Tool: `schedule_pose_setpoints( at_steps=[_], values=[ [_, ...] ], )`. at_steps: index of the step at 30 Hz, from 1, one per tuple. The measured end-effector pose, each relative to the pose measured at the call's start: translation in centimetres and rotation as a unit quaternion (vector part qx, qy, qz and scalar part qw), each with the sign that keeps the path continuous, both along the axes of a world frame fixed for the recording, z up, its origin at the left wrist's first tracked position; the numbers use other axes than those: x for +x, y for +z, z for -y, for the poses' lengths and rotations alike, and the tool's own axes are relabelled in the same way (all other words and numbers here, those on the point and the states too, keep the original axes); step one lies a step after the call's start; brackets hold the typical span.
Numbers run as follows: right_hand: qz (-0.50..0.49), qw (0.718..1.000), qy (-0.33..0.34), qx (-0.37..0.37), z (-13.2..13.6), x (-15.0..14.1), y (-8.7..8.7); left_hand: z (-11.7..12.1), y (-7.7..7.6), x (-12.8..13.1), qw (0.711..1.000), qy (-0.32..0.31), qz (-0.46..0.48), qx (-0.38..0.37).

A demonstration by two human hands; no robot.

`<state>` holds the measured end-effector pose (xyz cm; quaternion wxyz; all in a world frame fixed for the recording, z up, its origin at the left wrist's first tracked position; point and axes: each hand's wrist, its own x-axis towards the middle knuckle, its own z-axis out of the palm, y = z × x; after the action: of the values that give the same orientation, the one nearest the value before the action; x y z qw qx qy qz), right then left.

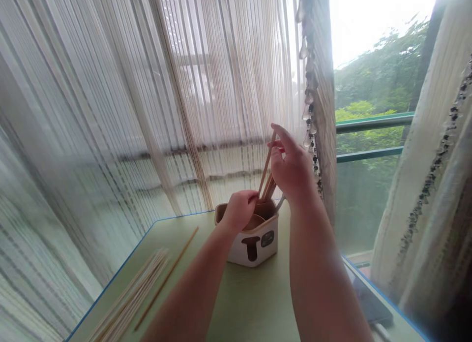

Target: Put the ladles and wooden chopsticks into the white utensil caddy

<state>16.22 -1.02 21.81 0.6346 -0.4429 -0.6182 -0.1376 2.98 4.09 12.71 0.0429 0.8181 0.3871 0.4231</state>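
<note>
Right hand [292, 167] above left hand [239, 210]

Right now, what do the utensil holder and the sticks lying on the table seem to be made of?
The utensil holder looks like moulded plastic, smooth and faintly glossy, white with a rounded brown rim. The grouped sticks look like matte bare wood or bamboo, pale and straight; the lone stick, browner, could be either.

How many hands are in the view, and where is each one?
2. The left hand is over the white-and-brown container, low on a wooden stick; the right hand is higher, near that stick's top.
</note>
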Motion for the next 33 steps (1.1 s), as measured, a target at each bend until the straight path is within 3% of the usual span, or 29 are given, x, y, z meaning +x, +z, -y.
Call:
schedule_pose_setpoints(
  at_steps=[9, 14, 16, 27, 33],
  values=[
    [0.024, 0.998, -0.011, -0.050, -0.8, 0.2, -0.4, 0.1, 0.1, 0.2, 1.000, 0.015, 0.010, 0.010],
    [0.093, 0.969, -0.019, -0.227, -2.0, 0.6, -1.2, 0.0, 0.0, 0.3, 0.999, 0.036, 0.008, 0.020],
    [0.106, 0.958, -0.025, -0.266, -2.2, 0.7, -1.4, 0.0, 0.0, 0.3, 0.999, 0.036, -0.003, 0.019],
    [0.111, 0.955, -0.064, -0.269, -2.0, 0.6, -0.9, -0.2, -0.4, 0.3, 0.999, 0.036, -0.004, 0.028],
    [0.066, 0.972, -0.050, -0.218, -1.2, 0.5, -0.4, -0.1, -0.5, 0.2, 1.000, 0.005, -0.024, -0.012]
  ],
)
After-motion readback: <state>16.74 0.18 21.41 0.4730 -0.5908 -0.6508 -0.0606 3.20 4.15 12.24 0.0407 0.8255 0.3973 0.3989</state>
